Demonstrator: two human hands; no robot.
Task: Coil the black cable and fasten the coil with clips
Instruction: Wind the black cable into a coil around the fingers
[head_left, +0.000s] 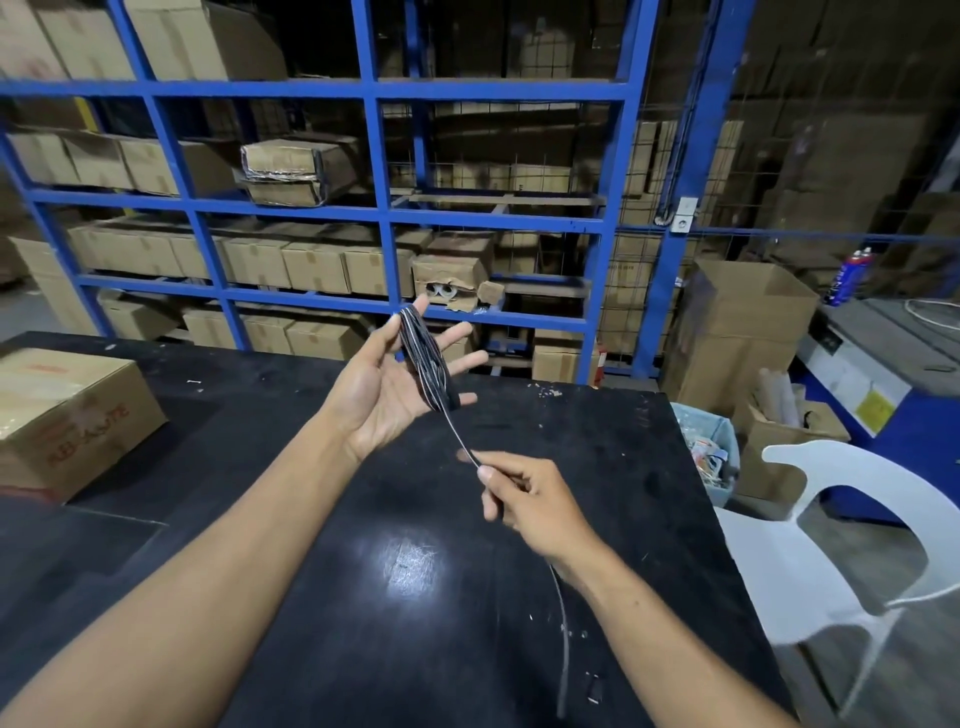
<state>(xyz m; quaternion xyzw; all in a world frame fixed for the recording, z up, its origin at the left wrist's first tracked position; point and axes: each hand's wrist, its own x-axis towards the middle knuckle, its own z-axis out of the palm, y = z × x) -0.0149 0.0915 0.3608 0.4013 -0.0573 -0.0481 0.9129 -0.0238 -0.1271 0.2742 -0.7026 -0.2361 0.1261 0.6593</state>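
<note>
Left hand (387, 384): raised over black table (363, 597), palm up, fingers spread, black cable coil (427, 358) looped around them.
Right hand (524, 501): fingers pinching cable's loose strand (460, 439), taut from coil.
Cable tail (563, 623): trails across table.

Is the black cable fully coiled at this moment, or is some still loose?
Partly coiled. A bundle of loops sits on the left hand; a loose strand runs to the right hand and trails beyond.

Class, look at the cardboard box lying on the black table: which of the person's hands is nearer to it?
Left. The left hand is raised between the cardboard box and the right hand, which is farther off.
</note>
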